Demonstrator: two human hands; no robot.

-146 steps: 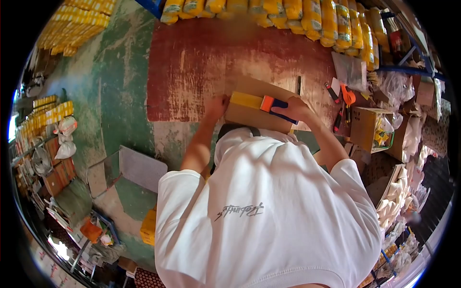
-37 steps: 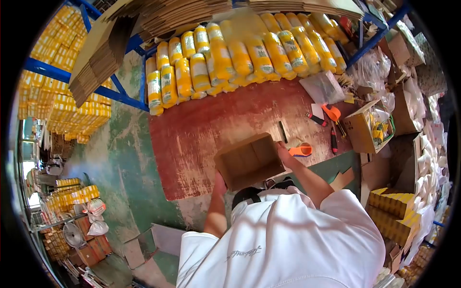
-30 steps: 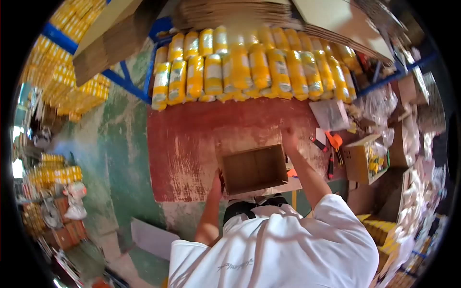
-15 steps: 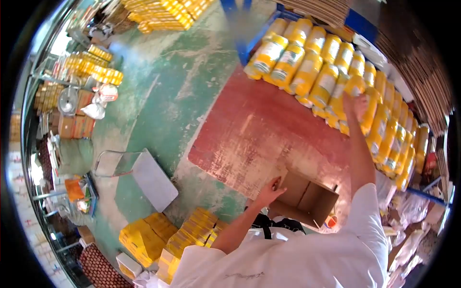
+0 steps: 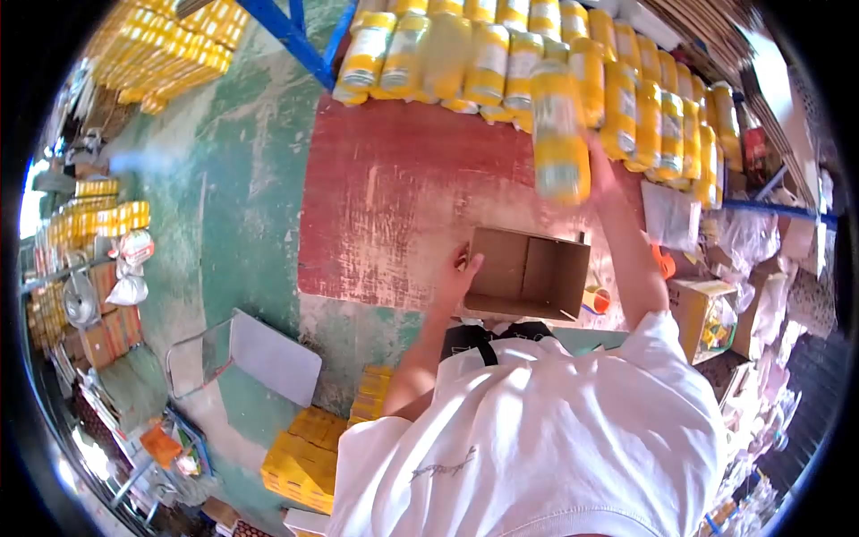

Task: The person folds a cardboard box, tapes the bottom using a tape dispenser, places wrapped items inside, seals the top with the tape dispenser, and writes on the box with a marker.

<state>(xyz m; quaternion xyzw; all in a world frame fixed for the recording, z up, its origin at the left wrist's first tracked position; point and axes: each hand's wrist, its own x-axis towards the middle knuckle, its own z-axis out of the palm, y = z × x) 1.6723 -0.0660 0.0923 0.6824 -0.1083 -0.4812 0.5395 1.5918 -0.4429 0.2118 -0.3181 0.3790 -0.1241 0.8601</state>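
An open cardboard box [image 5: 501, 300] stands in front of my body, its inside facing up and with nothing visible in it. My left hand [image 5: 458, 279] grips the box's left wall, with the thumb over the rim. Above and to the right of the box, my right hand [image 5: 603, 170] holds a yellow cylindrical pack [image 5: 558, 134] with a pale label, blurred by motion. The pack partly covers those fingers. Behind it, many similar yellow packs [image 5: 488, 67] lie in stacked rows on a blue-framed rack.
A blue rack post [image 5: 286, 36] rises at the upper left of the rows. An orange-rimmed round container [image 5: 596, 300] sits right of the box. Yellow cartons [image 5: 304, 456] and a folding chair [image 5: 276, 356] stand at left. Plastic bags [image 5: 743, 242] and boxes crowd the right side.
My right hand has drawn a yellow pack away from the rows toward the box. My left hand has closed on the box's left wall. The whole view has turned and shifted.
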